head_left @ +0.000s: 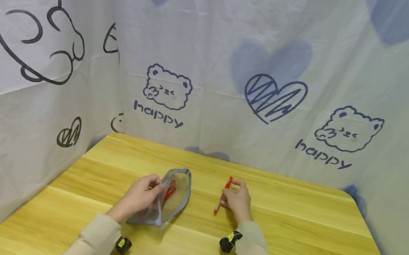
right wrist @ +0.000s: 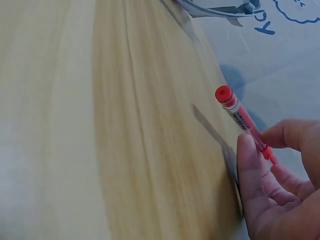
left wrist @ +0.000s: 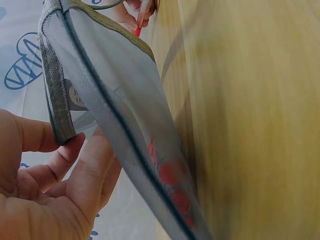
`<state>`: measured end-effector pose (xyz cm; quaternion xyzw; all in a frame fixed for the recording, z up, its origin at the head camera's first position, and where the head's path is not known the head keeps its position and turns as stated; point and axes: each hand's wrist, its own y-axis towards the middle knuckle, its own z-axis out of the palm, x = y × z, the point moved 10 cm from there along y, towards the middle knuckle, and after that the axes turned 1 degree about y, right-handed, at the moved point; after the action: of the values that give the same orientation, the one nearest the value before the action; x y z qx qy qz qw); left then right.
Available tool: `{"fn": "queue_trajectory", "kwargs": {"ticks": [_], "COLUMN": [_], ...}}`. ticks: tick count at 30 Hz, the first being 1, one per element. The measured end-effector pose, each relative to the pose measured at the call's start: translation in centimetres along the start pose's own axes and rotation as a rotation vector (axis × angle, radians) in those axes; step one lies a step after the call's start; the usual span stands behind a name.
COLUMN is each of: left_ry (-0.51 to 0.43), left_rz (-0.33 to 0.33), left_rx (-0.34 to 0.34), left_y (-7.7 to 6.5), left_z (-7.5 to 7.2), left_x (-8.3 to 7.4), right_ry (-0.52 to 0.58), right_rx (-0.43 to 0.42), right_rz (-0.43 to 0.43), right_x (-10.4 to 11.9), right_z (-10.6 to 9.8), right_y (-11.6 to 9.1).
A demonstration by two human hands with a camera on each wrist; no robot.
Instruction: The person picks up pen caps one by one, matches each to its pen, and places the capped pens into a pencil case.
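Note:
A grey see-through mesh pouch [head_left: 176, 205] stands on the table with its mouth spread apart. My left hand [head_left: 142, 195] pinches the pouch's near rim between thumb and fingers, which shows closely in the left wrist view [left wrist: 60, 175]. Red items [head_left: 170, 189] show through the mesh; in the left wrist view their round red ends [left wrist: 172, 172] lie low in the pouch. To the right of the pouch, my right hand [head_left: 238, 199] pinches a red pen [head_left: 223, 198] with a clear barrel and a printed label. The pen is tilted, held just above the table.
The yellow wood-grain table [head_left: 302, 243] reaches back to a white cloth curtain [head_left: 214, 58] printed with hearts and bears. The curtain also hangs along the left and right sides. Small black wrist cameras [head_left: 227, 244] hang below both sleeves.

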<state>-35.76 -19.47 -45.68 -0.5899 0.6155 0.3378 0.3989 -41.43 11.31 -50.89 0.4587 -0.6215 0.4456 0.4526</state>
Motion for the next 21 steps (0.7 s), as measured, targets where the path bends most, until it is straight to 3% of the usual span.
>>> {"fn": "queue_trajectory", "kwargs": {"ticks": [12,21], "left_ry": [0.012,0.049], "left_rz": [0.021,0.023], "left_rx": [0.007,0.006], "left_y": [0.2,0.2], "left_z": [-0.1,0.0], "left_x": [-0.5,-1.0], "right_ry": [0.105,0.087], "right_rx": [0.054,0.099], "right_rz": [-0.011,-0.051], "right_x": [1.0,2.1], "right_z": [0.6,2.5], "right_y": [-1.3,-2.9]}}
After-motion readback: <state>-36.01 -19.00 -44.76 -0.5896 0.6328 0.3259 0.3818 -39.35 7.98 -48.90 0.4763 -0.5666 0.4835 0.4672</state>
